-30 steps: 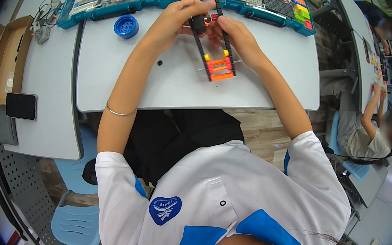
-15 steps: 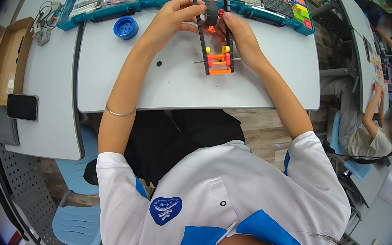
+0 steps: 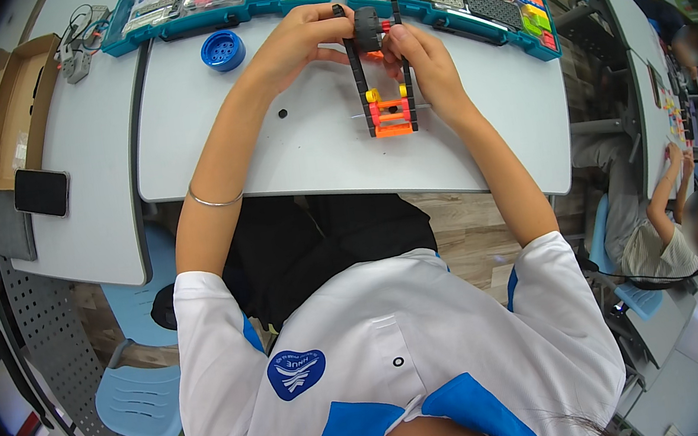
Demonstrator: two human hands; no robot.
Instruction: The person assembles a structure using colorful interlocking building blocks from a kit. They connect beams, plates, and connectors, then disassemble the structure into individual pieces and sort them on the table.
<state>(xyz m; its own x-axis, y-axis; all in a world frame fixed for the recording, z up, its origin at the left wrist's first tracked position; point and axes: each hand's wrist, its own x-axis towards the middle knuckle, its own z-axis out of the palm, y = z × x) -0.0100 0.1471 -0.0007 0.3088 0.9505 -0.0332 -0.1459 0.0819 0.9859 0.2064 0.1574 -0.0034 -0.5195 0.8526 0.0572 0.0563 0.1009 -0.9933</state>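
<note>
Both hands hold a building-block frame above the white table. Two long black beams, the left beam [image 3: 356,69] and the right beam [image 3: 405,63], are joined at the near end by orange and red crosspieces [image 3: 392,117] with yellow round parts. A thin metal axle crosses there. Between the far ends sits a black wheel [image 3: 367,29]. My left hand [image 3: 303,39] is closed around the far end of the left beam, which leans outward. My right hand [image 3: 427,58] pinches the right side by the wheel, near a small red part [image 3: 385,28]; some fingertips are hidden behind.
Teal cases of sorted blocks, the left case [image 3: 224,13] and the right case [image 3: 463,8], line the table's far edge. A blue round part [image 3: 223,51] and a small black piece [image 3: 283,114] lie on the table. Further left are a phone [image 3: 42,192] and cardboard box [image 3: 22,110]. People sit at right.
The left beam's far end has swung left with my left hand, and the wheel has shifted slightly left. A dark spot now shows among the near crosspieces. My right hand has moved little.
</note>
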